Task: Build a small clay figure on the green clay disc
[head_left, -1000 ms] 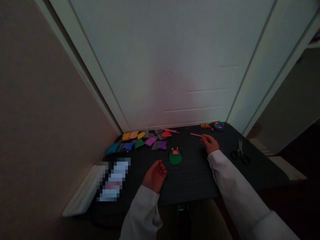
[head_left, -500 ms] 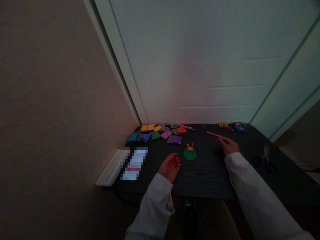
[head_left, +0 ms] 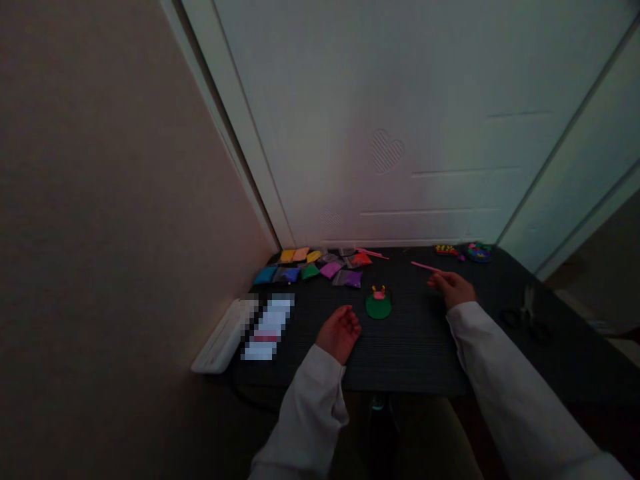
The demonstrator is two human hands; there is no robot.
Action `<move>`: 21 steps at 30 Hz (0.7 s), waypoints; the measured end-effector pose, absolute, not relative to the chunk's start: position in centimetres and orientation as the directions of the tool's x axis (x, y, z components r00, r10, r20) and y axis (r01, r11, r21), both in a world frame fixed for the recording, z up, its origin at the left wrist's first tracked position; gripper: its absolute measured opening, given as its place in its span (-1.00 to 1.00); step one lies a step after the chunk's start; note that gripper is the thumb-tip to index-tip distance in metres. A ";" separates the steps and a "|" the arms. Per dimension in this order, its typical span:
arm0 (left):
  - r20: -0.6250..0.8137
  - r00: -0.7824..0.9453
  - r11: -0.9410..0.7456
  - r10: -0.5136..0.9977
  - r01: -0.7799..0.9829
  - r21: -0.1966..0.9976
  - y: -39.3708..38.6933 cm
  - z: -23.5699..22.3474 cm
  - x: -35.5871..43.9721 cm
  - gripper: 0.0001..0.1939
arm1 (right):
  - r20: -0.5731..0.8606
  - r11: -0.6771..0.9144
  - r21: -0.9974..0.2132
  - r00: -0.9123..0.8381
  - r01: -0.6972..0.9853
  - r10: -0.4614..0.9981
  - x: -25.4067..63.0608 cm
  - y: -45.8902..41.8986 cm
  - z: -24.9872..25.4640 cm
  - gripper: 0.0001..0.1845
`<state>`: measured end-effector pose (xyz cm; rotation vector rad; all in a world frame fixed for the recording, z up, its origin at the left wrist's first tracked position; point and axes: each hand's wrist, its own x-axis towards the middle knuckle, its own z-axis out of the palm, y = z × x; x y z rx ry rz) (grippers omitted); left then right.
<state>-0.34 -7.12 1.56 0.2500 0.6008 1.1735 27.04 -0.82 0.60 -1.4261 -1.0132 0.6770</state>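
My left hand point(head_left: 339, 332) rests on the dark table point(head_left: 400, 353), palm up with fingers loosely curled and nothing in it, just left of a green clay disc point(head_left: 379, 306) topped with a small pink and orange figure. My right hand point(head_left: 451, 287) lies further right, its fingers pinched on the end of a thin pink stick point(head_left: 424, 267) that points away to the back left. Both arms wear white sleeves. The light is dim.
Several coloured clay packets point(head_left: 315, 269) lie along the back left by the white door. Small coloured clay pieces point(head_left: 465, 252) sit at the back right. Scissors point(head_left: 525, 315) lie at the right. A white box point(head_left: 225, 333) sits at the table's left edge.
The view swung left and down a second ago, then held almost still. My hands keep their places on the table; the right hand still has the pink stick.
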 end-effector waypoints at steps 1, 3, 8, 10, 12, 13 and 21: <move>-0.305 0.257 0.381 0.917 -0.788 0.484 -7.1 1.5 -0.3 -0.92 | 0.153 0.072 -0.979 0.457 0.190 0.876 27.0 -0.9 0.8 -0.70; -0.297 0.258 0.378 0.919 -0.789 0.483 -7.1 1.5 -0.3 -0.91 | 0.142 0.055 -0.979 0.461 0.198 0.876 26.8 -1.1 1.1 -0.73; -0.300 0.255 0.378 0.919 -0.785 0.491 -7.2 1.5 -0.4 -0.91 | 0.128 0.007 -0.967 0.462 0.255 0.878 26.7 -1.4 1.7 -0.69; -0.298 0.255 0.377 0.920 -0.783 0.495 -7.2 1.5 -0.4 -0.90 | 0.132 -0.009 -0.958 0.467 0.287 0.874 26.7 -1.5 1.8 -0.65; -0.292 0.258 0.377 0.921 -0.783 0.495 -7.1 1.4 -0.5 -0.90 | 0.140 -0.026 -0.945 0.477 0.325 0.868 26.7 -1.6 1.9 -0.62; -0.290 0.261 0.378 0.921 -0.784 0.493 -7.1 1.4 -0.5 -0.90 | 0.145 -0.034 -0.939 0.483 0.343 0.864 26.7 -1.6 1.9 -0.61; -0.308 0.254 0.382 0.917 -0.784 0.490 -7.2 1.5 -0.4 -0.91 | 0.191 -0.051 -0.902 0.503 0.428 0.843 26.4 -1.8 2.0 -0.58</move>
